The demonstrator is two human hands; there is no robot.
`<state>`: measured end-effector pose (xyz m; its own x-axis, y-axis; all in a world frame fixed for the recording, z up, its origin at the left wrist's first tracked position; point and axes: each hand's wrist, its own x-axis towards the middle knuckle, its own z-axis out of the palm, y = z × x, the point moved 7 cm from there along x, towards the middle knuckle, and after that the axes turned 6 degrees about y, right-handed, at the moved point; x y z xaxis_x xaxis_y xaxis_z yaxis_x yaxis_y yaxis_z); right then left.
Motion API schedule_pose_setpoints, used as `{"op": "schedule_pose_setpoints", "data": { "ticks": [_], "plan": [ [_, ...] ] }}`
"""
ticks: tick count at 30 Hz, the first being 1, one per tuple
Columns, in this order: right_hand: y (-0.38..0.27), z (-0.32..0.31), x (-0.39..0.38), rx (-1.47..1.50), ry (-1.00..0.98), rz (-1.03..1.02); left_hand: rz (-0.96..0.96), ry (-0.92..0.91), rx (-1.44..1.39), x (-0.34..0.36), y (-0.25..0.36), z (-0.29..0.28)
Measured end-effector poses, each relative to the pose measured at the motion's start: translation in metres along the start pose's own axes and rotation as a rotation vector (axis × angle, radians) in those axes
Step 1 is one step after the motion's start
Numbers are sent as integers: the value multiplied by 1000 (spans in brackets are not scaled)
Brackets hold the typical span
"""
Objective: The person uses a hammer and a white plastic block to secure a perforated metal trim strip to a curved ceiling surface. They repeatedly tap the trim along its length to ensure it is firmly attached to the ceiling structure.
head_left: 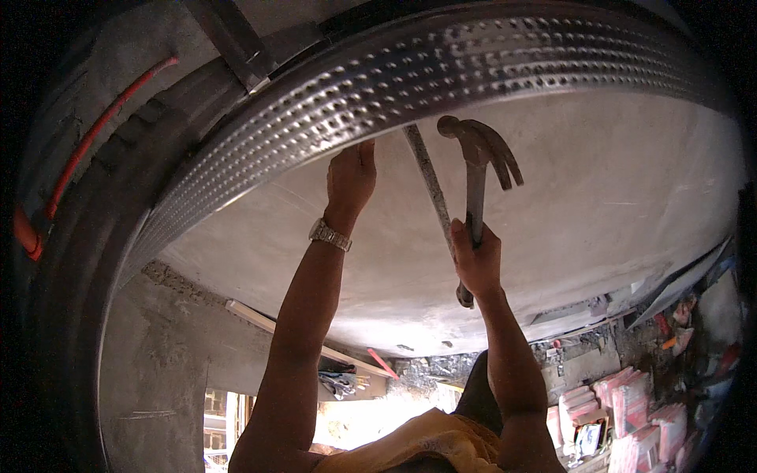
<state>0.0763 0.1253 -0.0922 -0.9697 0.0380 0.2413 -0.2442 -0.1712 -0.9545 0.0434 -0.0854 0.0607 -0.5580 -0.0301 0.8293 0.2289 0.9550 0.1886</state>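
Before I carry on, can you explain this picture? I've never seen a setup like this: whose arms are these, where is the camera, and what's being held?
There is no machine here, just a person working bare-handed. The one picture comes from a wide camera on their head, so straight edges bend. The right hand grips a hammer; a thin bar slants behind it. The left hand, with a watch on its wrist, is raised to a dimpled metal strip; its fingertips are hidden. Behind lies a broad grey surface, with pink bundles at lower right.
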Motion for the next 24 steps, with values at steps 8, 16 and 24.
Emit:
{"op": "schedule_pose_setpoints", "data": {
  "ticks": [8,16,24],
  "plan": [
    [-29,11,4,140,64,-69,428,231,155,-12,-26,10],
    [-28,69,84,482,84,-374,-100,-147,26,14,-14,30],
    [-64,62,71,119,247,-482,177,75,-48,-1,-34,12]
  ]
}}
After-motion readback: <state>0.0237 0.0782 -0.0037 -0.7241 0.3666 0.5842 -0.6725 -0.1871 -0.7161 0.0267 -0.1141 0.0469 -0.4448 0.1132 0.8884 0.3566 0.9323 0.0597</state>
